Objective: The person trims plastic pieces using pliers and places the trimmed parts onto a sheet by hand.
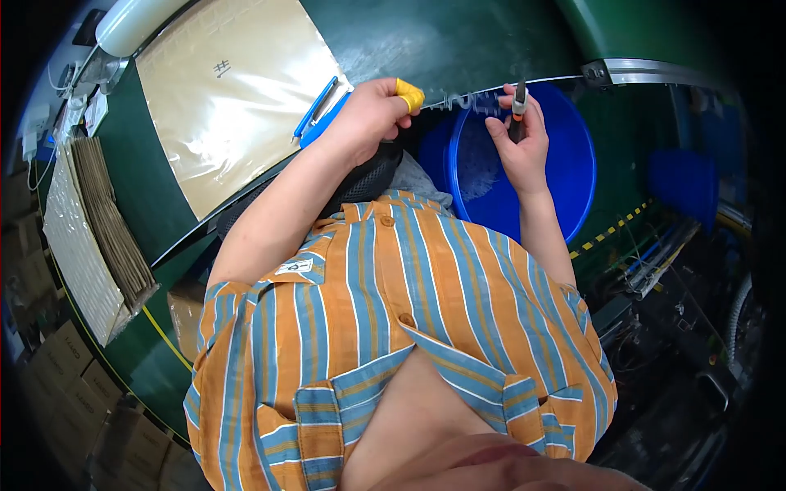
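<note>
My left hand is closed, with yellow tape or covers on the thumb and a fingertip. It pinches one end of a blurred strip of small, pale translucent plastic parts that extends to the right. My right hand is wrapped around a small hand tool with dark and orange parts, which looks like nippers; its jaws are hard to make out. Below both hands stands a large blue bin holding clear scraps. Near my left wrist lie a blue pen and another blue tool.
A plastic-covered cardboard sheet lies on the green work surface, whose metal edge runs past my hands. Stacked cardboard dividers stand at left. Cardboard boxes are at lower left. Another blue bin stands to the right.
</note>
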`<state>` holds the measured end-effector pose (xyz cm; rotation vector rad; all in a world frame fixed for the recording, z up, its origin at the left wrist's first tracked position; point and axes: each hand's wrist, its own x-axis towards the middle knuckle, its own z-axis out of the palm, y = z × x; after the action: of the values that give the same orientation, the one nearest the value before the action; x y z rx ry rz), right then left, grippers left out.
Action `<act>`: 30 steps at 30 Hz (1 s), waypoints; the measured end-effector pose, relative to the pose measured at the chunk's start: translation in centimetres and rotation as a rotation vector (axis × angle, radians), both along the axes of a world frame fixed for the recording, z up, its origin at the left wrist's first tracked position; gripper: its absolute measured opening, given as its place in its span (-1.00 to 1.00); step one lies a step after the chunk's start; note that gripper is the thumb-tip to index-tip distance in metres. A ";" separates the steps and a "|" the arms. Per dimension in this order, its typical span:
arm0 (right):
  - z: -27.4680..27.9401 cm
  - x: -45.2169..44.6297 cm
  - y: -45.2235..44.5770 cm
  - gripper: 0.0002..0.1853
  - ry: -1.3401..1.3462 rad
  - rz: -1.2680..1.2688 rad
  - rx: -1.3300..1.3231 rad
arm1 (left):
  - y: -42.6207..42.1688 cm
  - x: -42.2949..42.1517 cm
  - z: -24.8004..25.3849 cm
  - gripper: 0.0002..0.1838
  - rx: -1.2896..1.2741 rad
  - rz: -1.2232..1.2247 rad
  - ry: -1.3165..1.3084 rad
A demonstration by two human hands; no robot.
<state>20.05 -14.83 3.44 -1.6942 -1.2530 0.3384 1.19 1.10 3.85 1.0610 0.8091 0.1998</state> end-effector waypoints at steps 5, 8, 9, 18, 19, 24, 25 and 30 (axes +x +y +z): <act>0.6 -1.7 1.2 -0.56 0.481 0.019 -0.061 | 2.5 0.3 0.1 -0.86 -0.006 0.179 -0.112; 0.4 -3.1 1.8 -0.64 0.669 0.060 -0.258 | 3.0 0.4 0.9 -0.85 0.024 0.251 -0.106; 0.1 -3.2 2.0 -0.65 0.645 0.092 -0.331 | 3.1 0.5 1.0 -0.85 0.037 0.263 -0.103; -0.4 -3.4 4.9 -0.57 0.521 0.206 -0.465 | 4.2 0.7 1.3 -0.90 0.073 0.351 -0.121; 0.1 -3.5 5.2 -0.57 0.524 0.211 -0.466 | 4.2 0.6 1.5 -0.90 0.085 0.355 -0.122; 0.9 -3.6 6.0 -0.56 0.593 0.213 -0.524 | 4.4 0.6 2.1 -0.86 0.080 0.357 -0.126; 0.7 -3.6 6.2 -0.56 0.593 0.214 -0.526 | 4.6 0.5 1.9 -0.86 0.075 0.365 -0.125; 0.8 -4.1 6.7 -0.54 0.565 0.171 -0.437 | 4.7 0.6 1.6 -0.88 0.071 0.352 -0.113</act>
<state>15.98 -8.09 4.28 -1.6714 -0.9343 1.1754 1.81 5.81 5.44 0.9585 0.8869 0.5854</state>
